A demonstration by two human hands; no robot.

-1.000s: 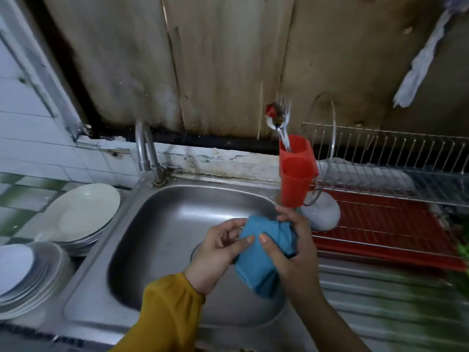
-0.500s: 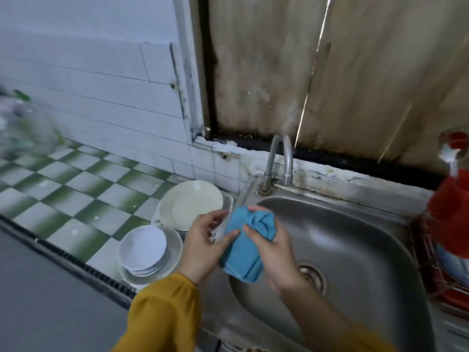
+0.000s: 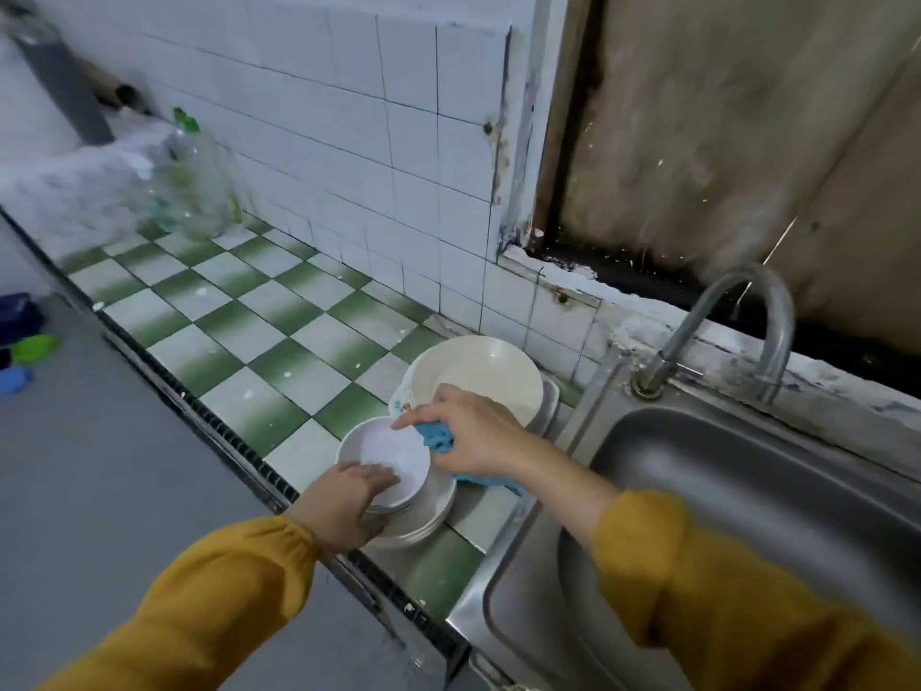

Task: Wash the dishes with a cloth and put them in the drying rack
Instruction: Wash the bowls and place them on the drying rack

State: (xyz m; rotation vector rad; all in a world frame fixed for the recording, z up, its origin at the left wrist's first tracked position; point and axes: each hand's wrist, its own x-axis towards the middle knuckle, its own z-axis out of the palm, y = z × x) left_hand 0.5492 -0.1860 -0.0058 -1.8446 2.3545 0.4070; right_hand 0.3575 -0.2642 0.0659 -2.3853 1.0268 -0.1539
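Your right fingers [image 3: 423,416] are clamped on the blue cloth [image 3: 439,439], index tip at the far rim of the small white bowl [image 3: 393,451]. Your left fingers [image 3: 376,478] lie across its 6 o'clock rim; whether they grip it, you cannot tell. The bowl tops the stacked plates [image 3: 428,516] on the tiled tabletop [image 3: 279,361], with the sink [image 3: 747,491] at 3 o'clock.

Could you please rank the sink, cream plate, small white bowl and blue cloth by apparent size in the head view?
sink
cream plate
small white bowl
blue cloth (partly hidden, so unsure)
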